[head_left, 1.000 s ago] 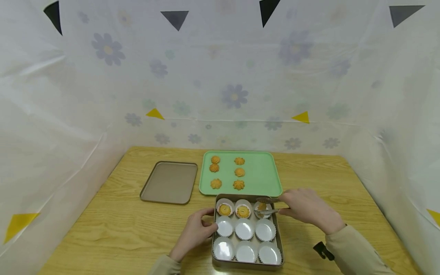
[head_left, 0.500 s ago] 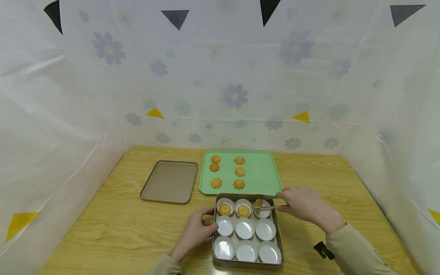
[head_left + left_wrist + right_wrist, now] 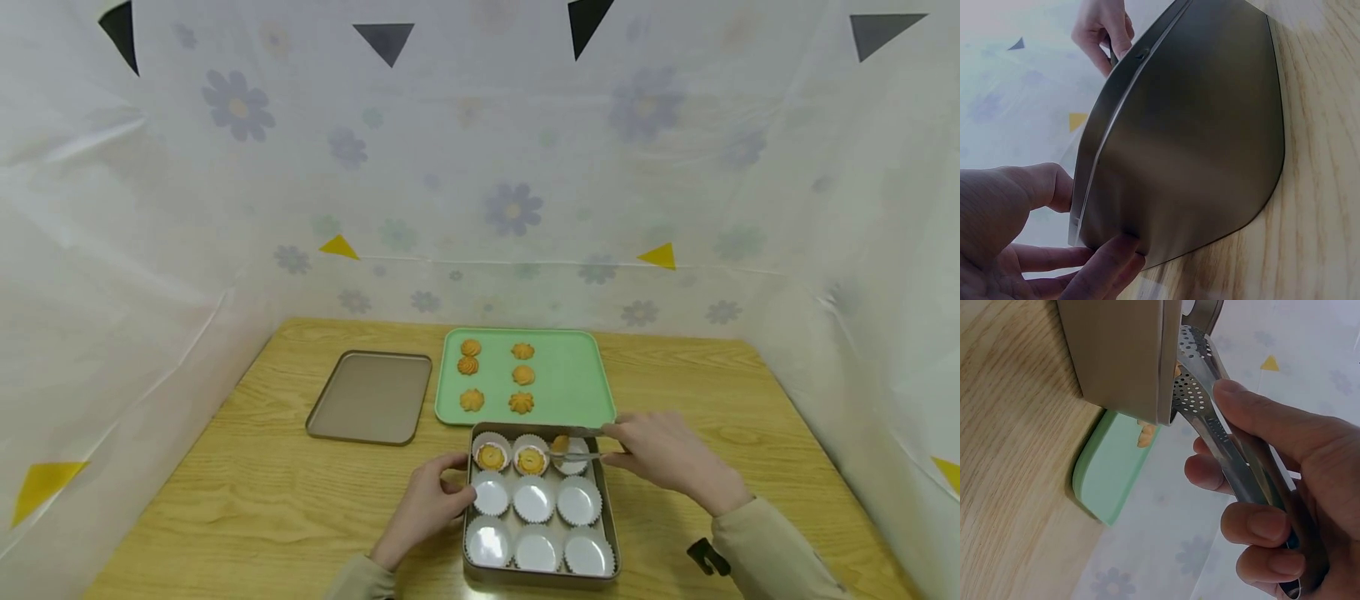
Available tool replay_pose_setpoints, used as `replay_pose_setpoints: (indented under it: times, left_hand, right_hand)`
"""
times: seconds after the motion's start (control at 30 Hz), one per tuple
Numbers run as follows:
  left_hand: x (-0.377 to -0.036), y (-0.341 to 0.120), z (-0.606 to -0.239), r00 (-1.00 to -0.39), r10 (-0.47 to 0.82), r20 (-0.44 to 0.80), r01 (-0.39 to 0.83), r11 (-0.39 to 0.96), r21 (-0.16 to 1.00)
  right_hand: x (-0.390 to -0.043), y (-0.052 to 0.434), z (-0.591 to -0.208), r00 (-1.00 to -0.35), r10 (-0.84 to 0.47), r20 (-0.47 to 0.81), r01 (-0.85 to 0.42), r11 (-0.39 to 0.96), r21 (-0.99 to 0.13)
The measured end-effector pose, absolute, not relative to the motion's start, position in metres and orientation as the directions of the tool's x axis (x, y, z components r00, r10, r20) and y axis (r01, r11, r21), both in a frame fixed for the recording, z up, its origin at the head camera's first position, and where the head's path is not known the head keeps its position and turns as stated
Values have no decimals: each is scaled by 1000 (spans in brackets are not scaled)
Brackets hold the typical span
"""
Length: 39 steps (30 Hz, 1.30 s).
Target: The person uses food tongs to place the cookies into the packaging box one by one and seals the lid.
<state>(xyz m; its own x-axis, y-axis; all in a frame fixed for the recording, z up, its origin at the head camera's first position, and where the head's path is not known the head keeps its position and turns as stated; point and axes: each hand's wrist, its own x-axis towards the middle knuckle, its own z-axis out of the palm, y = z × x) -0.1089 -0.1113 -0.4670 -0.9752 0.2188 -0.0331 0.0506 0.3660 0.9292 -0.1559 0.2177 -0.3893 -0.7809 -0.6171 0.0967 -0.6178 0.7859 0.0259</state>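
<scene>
Cookie [image 3: 560, 444] shifted left | between ends of tongs [image 3: 1232, 465], beyond right fingers [image 3: 1260, 525] gripping them | left fingers [image 3: 1100, 269] pinching box [image 3: 540, 578]

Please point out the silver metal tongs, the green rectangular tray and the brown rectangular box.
Silver metal tongs [image 3: 1230, 459], right wrist view: middle of one arm.
Green rectangular tray [image 3: 570, 375], head view: bare right part.
Brown rectangular box [image 3: 1197, 137], left wrist view: outer side wall.

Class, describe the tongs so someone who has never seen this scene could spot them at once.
On the wooden table, look in front of the green tray for the deep brown box. Over its far right corner cup are the tongs, set apart from the white cups by silver arms with perforated ends.
</scene>
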Motion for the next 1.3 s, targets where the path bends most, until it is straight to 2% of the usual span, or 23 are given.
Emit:
replay_pose_setpoints:
  times: [0.87,1.3]
  left_hand:
    - [-107,-111,-469,-977,212,-33,47,362,931]
    - [-108,-111,-468,-977,210,-34,49,376,926]
  right_hand:
    - [-157,229,-398,-767,-631,116,-641,763,-83]
    - [-156,229,-402,-772,-623,127,-631,774,-39]
